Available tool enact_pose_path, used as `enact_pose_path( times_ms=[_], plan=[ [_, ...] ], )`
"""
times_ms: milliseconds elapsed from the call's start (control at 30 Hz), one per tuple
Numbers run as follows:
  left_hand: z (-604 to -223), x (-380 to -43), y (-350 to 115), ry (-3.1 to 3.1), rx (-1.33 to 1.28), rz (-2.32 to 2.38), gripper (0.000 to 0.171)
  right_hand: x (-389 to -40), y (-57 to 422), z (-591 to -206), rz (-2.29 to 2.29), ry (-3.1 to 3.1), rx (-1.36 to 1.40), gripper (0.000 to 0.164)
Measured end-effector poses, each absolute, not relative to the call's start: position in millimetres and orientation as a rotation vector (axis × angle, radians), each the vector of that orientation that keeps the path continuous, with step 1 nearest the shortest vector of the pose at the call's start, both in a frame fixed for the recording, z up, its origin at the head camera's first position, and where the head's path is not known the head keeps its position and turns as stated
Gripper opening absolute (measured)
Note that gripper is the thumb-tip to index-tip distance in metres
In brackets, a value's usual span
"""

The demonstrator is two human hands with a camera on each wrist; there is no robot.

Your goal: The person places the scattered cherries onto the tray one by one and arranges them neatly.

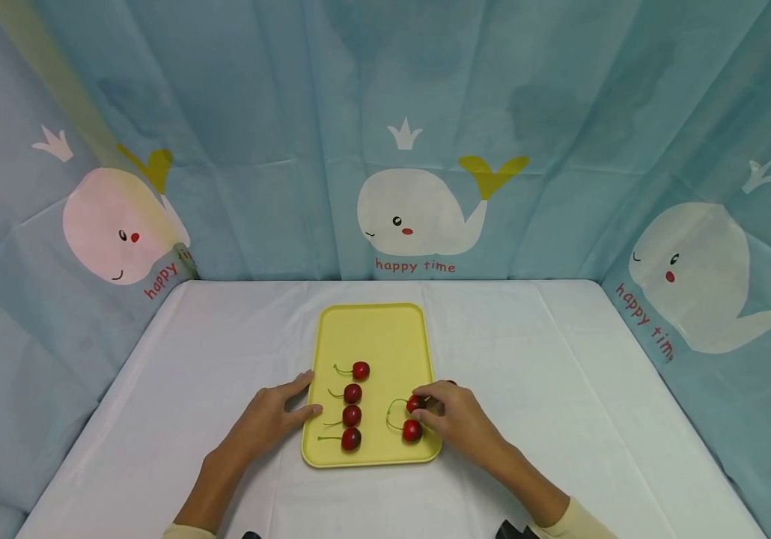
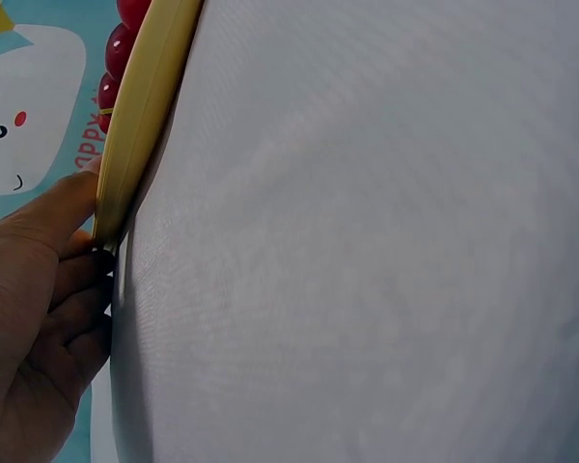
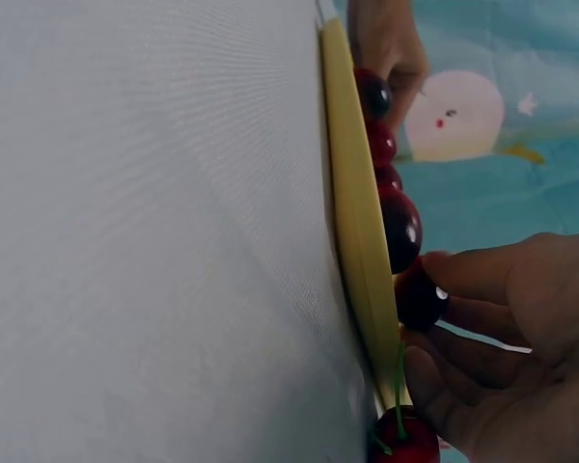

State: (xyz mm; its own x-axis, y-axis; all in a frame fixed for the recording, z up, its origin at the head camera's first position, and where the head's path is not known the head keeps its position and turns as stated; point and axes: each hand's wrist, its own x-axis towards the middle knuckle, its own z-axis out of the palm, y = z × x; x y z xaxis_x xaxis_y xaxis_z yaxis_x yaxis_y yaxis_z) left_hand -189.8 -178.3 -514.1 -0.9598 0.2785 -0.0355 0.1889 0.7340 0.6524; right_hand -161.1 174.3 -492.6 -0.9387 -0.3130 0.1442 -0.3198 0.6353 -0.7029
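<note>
A yellow tray lies on the table with a column of several dark red cherries on its left half, stems pointing left. On the right half my right hand pinches a cherry between thumb and fingers, low over the tray. Just in front of it lies another cherry, its green stem curving up beside the held one's. My left hand grips the tray's left rim, thumb on top and the other fingers along the outer side.
Past the tray's right edge, a further cherry with a green stem lies by my right hand, mostly hidden in the head view. A white cloth covers the table. Blue curtains with whale prints stand behind and at both sides.
</note>
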Motion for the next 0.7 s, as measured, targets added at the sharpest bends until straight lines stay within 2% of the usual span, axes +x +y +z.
enact_pose_path(
  times_ms=[700],
  plan=[
    [-514.6, -190.1, -178.4, 2.798, 0.368, 1.033, 0.078, -165.5, 170.9, -497.9, 1.061, -2.872, 0.627, 0.029]
  ],
)
